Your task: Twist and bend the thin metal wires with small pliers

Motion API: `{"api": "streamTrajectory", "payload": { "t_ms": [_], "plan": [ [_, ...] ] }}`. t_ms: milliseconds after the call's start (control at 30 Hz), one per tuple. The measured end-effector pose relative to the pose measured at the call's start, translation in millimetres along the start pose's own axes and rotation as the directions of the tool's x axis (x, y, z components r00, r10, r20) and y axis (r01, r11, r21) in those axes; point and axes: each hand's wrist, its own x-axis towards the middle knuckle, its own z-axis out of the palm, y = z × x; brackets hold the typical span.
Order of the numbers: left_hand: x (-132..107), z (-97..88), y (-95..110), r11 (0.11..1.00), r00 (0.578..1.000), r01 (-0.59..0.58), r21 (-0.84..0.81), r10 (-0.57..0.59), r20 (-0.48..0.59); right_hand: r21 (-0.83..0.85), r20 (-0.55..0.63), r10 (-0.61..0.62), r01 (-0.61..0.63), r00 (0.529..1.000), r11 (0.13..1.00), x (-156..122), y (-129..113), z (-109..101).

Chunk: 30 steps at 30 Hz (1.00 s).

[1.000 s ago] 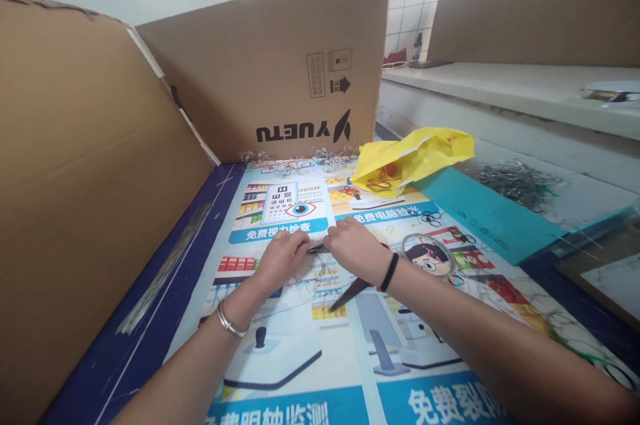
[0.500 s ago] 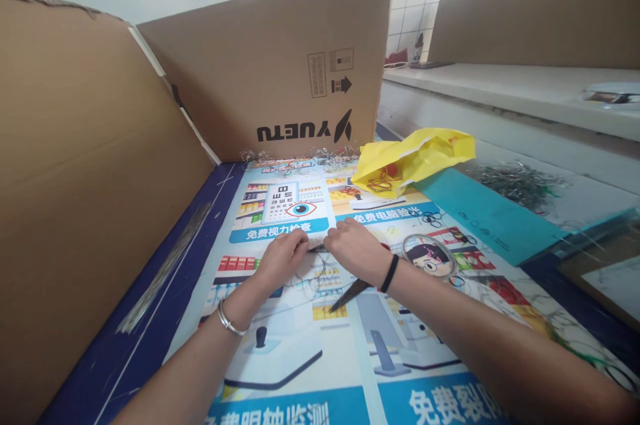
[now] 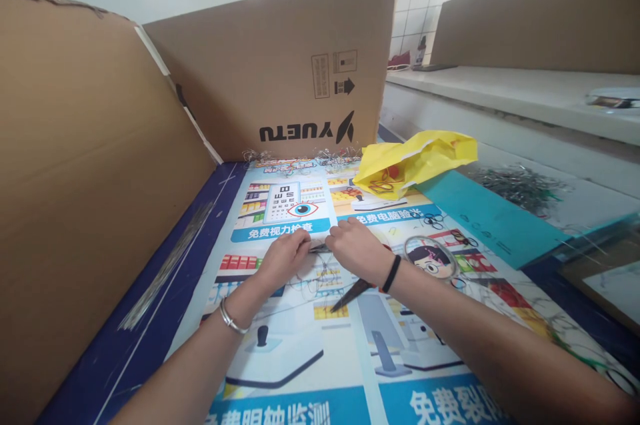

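Note:
My left hand is closed in a pinch over the printed sheet. Close beside it, my right hand is closed too, its fingers curled. Between the fingertips runs a short, thin silvery-dark strand that looks like wire; both hands seem to grip it, though the fingers hide its ends. Thin loose wire loops lie just below the hands. A pair of scissors rests partly under my right wrist, dark blades pointing lower left.
A yellow bag with rubber bands at its mouth lies beyond my right hand, by a teal board. A wire bundle lies left; a tangled wire pile sits right. Cardboard panels stand behind and left. A clear ring lies right.
Both hands keep almost the same place and grip. The whole view has shifted very slightly.

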Motion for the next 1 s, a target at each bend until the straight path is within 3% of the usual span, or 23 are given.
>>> {"api": "streamTrajectory", "payload": {
  "t_ms": [533,1000],
  "plan": [
    [-0.4,0.1,1.6,0.998,1.0,0.013,0.069,-0.013,0.001,-0.016,0.023,-0.001,0.001,1.0,1.0,1.6,-3.5,-4.3],
    [0.4,-0.2,0.8,0.999,1.0,0.015,0.033,-0.015,0.011,-0.026,0.052,-0.009,0.01,0.999,1.0,2.8,-1.7,-4.4]
  ]
}}
